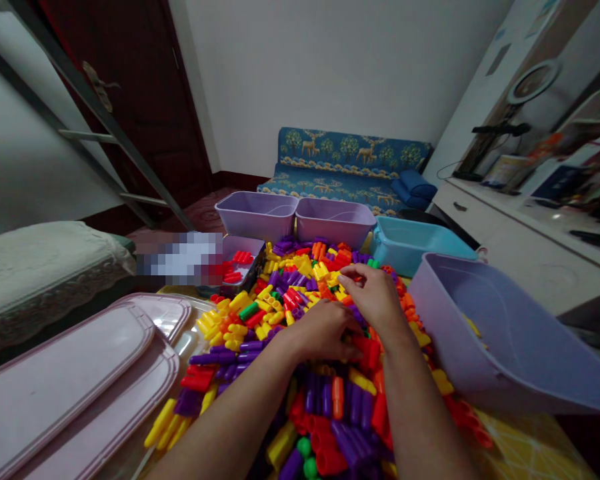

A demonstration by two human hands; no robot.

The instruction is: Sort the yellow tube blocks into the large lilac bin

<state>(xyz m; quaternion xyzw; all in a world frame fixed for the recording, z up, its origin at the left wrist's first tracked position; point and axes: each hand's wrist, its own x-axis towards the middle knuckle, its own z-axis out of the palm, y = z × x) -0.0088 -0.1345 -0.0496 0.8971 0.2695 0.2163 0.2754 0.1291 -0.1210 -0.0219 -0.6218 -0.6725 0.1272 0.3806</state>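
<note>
A big heap of plastic bullet-shaped blocks (280,293), in red, yellow, purple, orange and green, covers the table in front of me. My left hand (323,330) rests on the heap, fingers curled around some blocks, with red ones next to its fingertips. My right hand (373,293) lies just behind it, fingers pinched down into the pile near orange and yellow blocks. What each hand grips is hidden among the pieces.
A tilted lilac tub (500,333) stands at the right. Two lilac tubs (260,210) and a blue tub (420,243) stand behind the heap, a small tray with red blocks (237,260) at the left. Pink lids (75,387) are stacked at the near left.
</note>
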